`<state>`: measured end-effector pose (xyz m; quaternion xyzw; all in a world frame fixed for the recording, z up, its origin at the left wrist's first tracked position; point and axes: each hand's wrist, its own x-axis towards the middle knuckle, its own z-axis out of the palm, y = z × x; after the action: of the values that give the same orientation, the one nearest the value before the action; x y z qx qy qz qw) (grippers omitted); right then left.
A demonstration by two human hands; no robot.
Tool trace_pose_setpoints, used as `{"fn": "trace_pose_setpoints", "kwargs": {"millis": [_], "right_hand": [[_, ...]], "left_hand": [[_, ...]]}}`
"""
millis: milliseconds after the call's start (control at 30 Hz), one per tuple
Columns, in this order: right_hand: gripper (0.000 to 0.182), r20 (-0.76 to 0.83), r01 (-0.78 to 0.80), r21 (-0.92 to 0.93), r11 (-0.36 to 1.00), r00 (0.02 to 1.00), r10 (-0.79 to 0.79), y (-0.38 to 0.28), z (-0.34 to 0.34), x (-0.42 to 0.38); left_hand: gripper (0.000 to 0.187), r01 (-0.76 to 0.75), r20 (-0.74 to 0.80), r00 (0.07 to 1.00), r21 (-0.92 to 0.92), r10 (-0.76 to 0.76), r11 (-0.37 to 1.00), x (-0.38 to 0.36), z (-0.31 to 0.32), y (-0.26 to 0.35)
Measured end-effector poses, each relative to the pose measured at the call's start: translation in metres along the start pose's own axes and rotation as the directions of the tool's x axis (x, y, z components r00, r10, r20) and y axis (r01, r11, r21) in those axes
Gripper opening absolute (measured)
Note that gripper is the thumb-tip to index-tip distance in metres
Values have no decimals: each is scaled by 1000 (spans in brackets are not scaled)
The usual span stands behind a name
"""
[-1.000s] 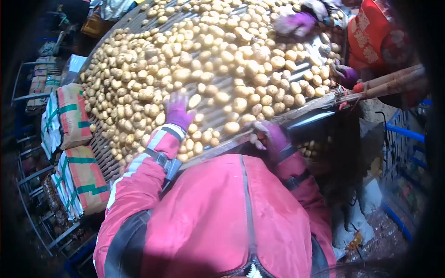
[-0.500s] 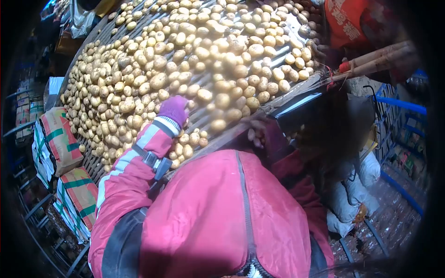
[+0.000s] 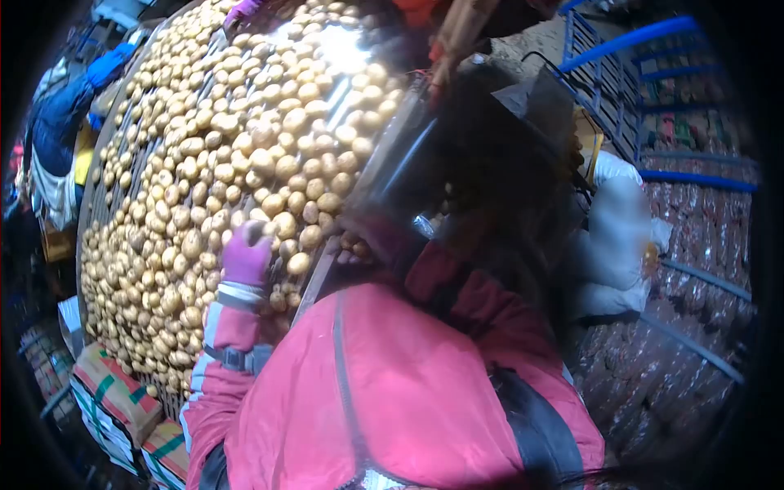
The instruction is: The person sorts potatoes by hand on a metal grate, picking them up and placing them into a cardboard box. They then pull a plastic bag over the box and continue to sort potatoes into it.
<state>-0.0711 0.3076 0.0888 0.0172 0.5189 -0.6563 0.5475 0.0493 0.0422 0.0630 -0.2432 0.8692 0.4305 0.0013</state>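
Note:
Pale yellow potatoes [image 3: 192,241] of mixed sizes cover a slatted sorting table [image 3: 109,210]. My left hand [image 3: 247,255], in a purple glove, is among them near the table's front edge, its fingers curled round a potato whose shape is partly hidden. In shadow just past the edge board [image 3: 320,282] is my right hand [image 3: 380,235], also in a purple glove. Its fingers look bent inward, with small rounded shapes beside them; what it holds is too dark to make out.
Taped cartons [image 3: 114,392] stand at the lower left. White sacks [image 3: 612,245] and blue metal railings [image 3: 629,45] are to the right. A wooden pole [image 3: 457,37] juts at the table's far corner. Another person's purple glove [image 3: 242,11] reaches in at the top, and a person in blue [image 3: 61,122] is at the left.
My view has turned to the right, so the table now appears further left. My left hand is still among the potatoes; the right stays by the edge. Another person's glove has come into view.

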Motion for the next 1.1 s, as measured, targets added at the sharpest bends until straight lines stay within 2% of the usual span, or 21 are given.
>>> {"fn": "trace_pose_setpoints", "kwargs": {"millis": [33,100,167,200,267,333,400,433,500,533,600,633,733,833,867,967,1000,1033,1100], "right_hand": [[40,9,-81,1,997,997,81,0,-6,-3],[47,29,-242,-1,970,970,242,6,-23,-7],[41,-38,-51,183,982,998,59,25,-33,-23],[39,-62,22,231,973,998,-8,30,-47,-30],[37,-85,135,286,949,990,-116,40,-80,-52],[37,-92,207,288,935,978,-188,43,-126,-82],[37,-221,275,211,938,948,-228,29,-178,-110],[37,-326,309,149,939,912,-249,23,-205,-122],[37,-550,328,-5,945,788,-277,9,-255,-137],[37,-631,309,-66,949,723,-280,4,-274,-143],[37,-705,275,-128,953,650,-283,3,-291,-153],[37,-716,272,-138,952,637,-286,7,-293,-157],[38,-692,275,-118,954,667,-277,27,-284,-162],[38,-630,284,-57,957,733,-256,52,-262,-159],[38,-611,291,-39,956,750,-253,60,-256,-158],[39,-558,316,12,949,789,-256,77,-244,-154],[39,-549,337,41,941,794,-261,79,-240,-153],[39,-537,368,88,926,800,-267,79,-234,-152],[41,-533,425,185,886,801,-273,75,-223,-154]], "left_hand": [[27,-77,22,997,-65,79,995,-3,16,33],[24,-228,261,938,-32,228,973,-13,44,102],[22,-321,465,838,0,284,947,-16,71,144],[24,-414,515,760,-88,397,906,-15,76,157],[33,-511,483,705,-160,518,845,-14,85,170],[39,-496,495,701,-179,514,850,-11,94,175],[41,-376,545,744,-139,387,916,-5,110,167],[42,-306,572,759,-108,311,946,-5,116,164],[43,-310,636,712,-97,298,946,-5,127,175],[43,-257,663,698,-119,270,959,-7,131,184],[43,-319,680,673,-88,291,944,-7,147,191],[43,-327,697,655,-88,293,941,-3,155,194],[45,-361,678,679,-27,282,932,12,185,181],[45,-553,657,621,-19,427,833,38,220,158],[47,-608,651,621,50,436,793,46,238,148],[51,-694,785,458,24,416,719,62,284,149],[64,-545,889,376,-17,262,838,75,324,121],[60,-633,903,307,-42,300,773,64,324,144],[52,-686,940,212,-51,266,726,52,355,153]]}}
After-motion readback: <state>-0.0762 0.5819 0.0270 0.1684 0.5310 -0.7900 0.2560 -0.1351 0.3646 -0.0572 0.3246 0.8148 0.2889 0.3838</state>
